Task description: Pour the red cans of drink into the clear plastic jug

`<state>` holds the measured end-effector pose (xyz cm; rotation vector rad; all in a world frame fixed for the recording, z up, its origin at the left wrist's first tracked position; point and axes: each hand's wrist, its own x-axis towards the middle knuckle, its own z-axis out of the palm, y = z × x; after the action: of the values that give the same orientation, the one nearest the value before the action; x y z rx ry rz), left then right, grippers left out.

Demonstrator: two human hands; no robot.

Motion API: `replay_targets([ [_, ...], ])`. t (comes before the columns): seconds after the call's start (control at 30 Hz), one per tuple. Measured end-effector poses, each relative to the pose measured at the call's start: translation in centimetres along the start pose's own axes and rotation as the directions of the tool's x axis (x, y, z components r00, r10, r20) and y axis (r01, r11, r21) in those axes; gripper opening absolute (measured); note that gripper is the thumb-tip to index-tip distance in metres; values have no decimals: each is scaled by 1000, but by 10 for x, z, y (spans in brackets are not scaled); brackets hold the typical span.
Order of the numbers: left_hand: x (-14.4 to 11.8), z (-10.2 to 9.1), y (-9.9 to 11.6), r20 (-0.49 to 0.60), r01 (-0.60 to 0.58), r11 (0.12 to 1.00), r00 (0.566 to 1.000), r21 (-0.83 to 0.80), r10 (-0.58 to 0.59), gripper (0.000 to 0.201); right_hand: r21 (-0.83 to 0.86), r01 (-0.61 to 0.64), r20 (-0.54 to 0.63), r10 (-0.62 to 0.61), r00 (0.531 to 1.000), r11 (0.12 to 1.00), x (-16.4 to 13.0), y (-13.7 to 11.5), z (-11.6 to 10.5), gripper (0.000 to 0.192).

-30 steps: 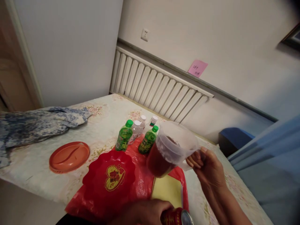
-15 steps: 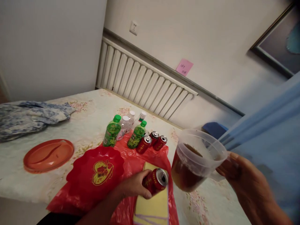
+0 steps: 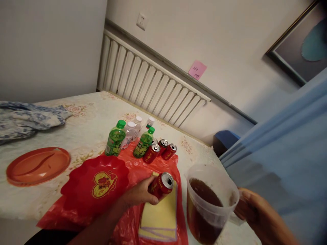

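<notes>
A: My left hand (image 3: 139, 194) wraps the red aluminium drink can (image 3: 161, 185), tilted over the yellow pad (image 3: 159, 217). Thin wall, likely dents; grip mid-body.

B: My right hand (image 3: 258, 217) is closed on the handle of the clear plastic jug of brown liquid (image 3: 208, 204). Heavy, sloshy; keep level.

White walls, ribbed white radiator (image 3: 150, 86), wall socket (image 3: 141, 21), pink sticky note (image 3: 197, 70), framed picture (image 3: 298, 51), floral-clothed table (image 3: 84, 129).

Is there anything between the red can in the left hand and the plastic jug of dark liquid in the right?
Nothing visible. The left hand grips the red can over the yellow pad; the jug, held by the right hand, stands just right of it, with only open space between them.
</notes>
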<state>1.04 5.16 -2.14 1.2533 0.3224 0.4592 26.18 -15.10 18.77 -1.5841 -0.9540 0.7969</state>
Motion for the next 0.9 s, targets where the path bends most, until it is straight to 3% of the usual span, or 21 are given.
replay_targets([
  [0.43, 6, -5, -8, 5, -30, 999, 1000, -24, 30, 88, -73, -56, 101, 63, 993, 996, -1, 1, 10, 53],
  [0.9, 6, -3, -7, -14, -11, 999, 1000, 33, 11, 78, -176, -60, 176, 92, 980, 983, 7, 5, 5, 55],
])
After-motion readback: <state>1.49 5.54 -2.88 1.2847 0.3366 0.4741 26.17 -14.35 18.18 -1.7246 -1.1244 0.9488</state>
